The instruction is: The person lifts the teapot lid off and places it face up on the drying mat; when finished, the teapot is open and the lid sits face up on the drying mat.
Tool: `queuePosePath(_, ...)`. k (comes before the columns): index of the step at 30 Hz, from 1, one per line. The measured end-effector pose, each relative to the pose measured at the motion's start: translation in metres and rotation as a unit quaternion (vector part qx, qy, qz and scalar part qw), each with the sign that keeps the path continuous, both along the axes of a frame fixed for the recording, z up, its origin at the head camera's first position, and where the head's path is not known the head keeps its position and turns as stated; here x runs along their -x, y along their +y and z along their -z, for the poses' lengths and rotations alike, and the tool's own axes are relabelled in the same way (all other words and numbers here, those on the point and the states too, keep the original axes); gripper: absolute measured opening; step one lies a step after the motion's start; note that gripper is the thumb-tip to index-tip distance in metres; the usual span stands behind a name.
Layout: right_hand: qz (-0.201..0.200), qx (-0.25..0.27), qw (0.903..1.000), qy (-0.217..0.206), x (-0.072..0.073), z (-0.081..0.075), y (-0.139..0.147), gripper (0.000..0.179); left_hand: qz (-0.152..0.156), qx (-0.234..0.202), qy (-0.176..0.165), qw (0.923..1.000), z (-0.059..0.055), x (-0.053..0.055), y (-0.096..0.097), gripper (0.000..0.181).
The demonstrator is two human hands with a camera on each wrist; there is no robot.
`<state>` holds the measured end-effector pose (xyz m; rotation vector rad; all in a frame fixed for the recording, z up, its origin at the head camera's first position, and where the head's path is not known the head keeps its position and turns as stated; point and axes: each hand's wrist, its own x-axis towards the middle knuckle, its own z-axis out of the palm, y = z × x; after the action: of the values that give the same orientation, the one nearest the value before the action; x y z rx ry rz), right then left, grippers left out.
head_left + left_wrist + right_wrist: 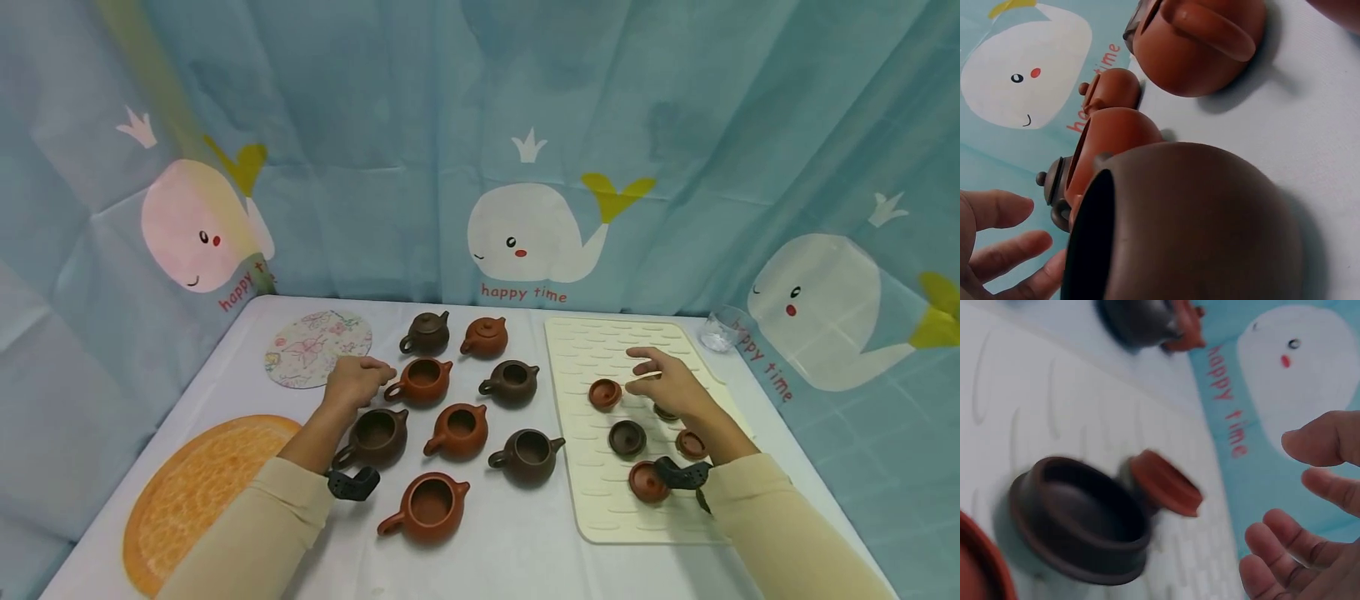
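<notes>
Left hand and right hand, fingers loosely parted, holding nothing
Red teapot just right of the left hand; red lid just left of the right.

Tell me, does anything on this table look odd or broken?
Nothing looks broken or spilled. The one oddity: six teapots stand lidless, while loose lids lie on the cream mat beside them. The two rear teapots wear theirs.

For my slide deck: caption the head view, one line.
Left hand beside lidless teapots; right hand above cream mat bearing loose lids.
</notes>
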<state>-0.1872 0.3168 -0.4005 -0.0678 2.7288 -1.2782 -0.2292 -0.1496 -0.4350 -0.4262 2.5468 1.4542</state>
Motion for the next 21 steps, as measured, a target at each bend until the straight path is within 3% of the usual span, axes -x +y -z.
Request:
queuePosePath(8,-0.018,0.028,0.999,0.03,-0.009,-0.027,-0.011,0.061,-0.019,-0.016,0.042,0.9988,-0.008,0.001,0.002,0.035)
queuePosePath(16,-0.039,0.038,0.9973,0.048,-0.011,-0.047,-0.036,0.061,-0.025,-0.045,0.089,0.9947,-0.015,0.002,0.022,0.037)
queuePosePath(21,-0.053,0.049,0.9951,0.068,-0.01,-0.055,-0.05,0.06,-0.017,-0.067,0.098,0.9928,-0.022,0.003,0.036,0.039)
